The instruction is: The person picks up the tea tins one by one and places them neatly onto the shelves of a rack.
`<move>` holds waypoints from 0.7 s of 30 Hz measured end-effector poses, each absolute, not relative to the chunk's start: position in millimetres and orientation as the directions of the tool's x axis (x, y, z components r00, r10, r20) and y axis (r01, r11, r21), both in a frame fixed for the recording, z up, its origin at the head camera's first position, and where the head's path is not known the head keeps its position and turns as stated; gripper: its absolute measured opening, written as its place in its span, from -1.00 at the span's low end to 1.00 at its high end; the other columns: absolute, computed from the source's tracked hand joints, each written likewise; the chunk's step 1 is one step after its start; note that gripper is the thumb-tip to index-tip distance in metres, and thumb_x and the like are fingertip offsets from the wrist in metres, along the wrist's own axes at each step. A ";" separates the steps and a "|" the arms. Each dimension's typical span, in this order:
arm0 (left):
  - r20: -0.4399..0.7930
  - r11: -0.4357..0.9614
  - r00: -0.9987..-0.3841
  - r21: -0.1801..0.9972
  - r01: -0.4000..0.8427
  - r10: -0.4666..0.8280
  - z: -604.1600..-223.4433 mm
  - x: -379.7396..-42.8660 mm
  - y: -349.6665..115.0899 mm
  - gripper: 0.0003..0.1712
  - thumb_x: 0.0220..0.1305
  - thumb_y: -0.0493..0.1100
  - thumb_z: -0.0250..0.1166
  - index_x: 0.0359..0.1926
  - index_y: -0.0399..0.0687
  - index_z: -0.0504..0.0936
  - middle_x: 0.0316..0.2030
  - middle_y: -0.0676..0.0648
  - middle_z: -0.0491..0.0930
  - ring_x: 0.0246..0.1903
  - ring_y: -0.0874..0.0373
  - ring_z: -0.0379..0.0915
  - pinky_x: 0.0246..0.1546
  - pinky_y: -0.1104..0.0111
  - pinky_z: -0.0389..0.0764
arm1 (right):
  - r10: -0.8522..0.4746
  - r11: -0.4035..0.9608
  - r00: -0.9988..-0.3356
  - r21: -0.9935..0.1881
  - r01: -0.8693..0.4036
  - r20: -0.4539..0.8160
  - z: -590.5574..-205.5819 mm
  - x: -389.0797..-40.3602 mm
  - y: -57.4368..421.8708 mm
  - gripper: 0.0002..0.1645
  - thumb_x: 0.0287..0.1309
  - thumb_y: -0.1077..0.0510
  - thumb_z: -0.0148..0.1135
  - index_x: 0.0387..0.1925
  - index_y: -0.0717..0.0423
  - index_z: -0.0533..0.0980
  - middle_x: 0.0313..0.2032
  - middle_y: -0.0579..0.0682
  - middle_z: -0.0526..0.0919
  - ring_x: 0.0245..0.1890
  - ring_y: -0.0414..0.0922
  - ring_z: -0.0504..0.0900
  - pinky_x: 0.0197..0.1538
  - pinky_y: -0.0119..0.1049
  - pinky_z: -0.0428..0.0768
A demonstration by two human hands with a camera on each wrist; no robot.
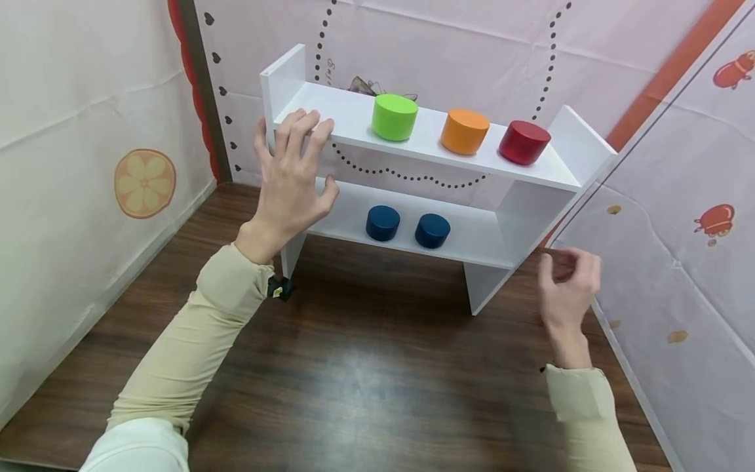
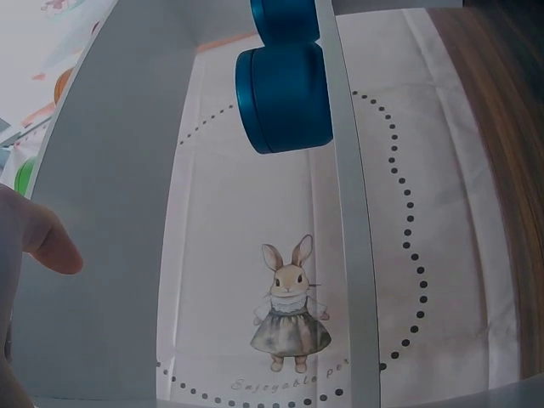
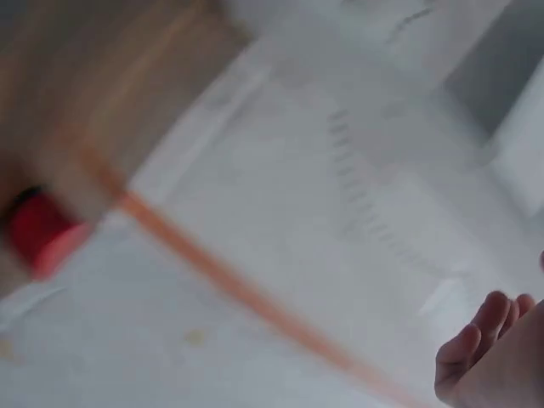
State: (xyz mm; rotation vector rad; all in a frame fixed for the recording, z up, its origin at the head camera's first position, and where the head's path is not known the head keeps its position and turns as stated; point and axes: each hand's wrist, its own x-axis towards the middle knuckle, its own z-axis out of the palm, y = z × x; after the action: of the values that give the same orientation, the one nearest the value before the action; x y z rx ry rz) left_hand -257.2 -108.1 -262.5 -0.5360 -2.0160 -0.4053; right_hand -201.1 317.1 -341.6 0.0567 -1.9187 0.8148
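Note:
A white two-tier shelf [image 1: 354,185] stands on the dark floor. At the left end of its upper board is my left hand [image 1: 289,174], fingers spread over the front edge, thumb apart below. Light green [image 1: 394,118], orange [image 1: 464,132] and red [image 1: 524,142] cylinders stand on that board, to the right of this hand. Two dark blue cylinders, one left [image 1: 383,223] and one right [image 1: 432,231], stand on the lower board. My right hand [image 1: 567,288], fingers loosely bent, is in the air right of the shelf; I see nothing in it.
Printed cloth walls surround the shelf, the right one [image 1: 678,262] close to my right hand. A dark bow-like object or print [image 1: 364,86] shows behind the upper board. In the blurred right wrist view, a red object [image 3: 42,234] appears at the left.

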 end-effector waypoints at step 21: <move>0.880 0.837 -0.436 0.087 0.540 0.190 -263.2 -259.2 -107.1 -0.23 0.03 -0.15 0.25 0.33 -0.04 0.29 0.31 -0.18 0.29 0.39 -0.05 0.03 0.42 -0.18 -0.31 | 0.472 0.784 -0.879 -0.426 0.452 -0.065 -422.8 -206.4 437.5 0.10 0.11 -0.25 0.18 0.33 0.50 0.05 0.15 0.56 0.29 0.12 0.46 0.28 0.10 0.35 0.20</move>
State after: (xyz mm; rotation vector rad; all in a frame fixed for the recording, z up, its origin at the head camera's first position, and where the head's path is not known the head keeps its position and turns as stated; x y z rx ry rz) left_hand -259.2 -107.1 -263.2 -0.5369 -2.0169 -0.4418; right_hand -206.4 437.5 -422.8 -0.7573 -2.9246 0.6807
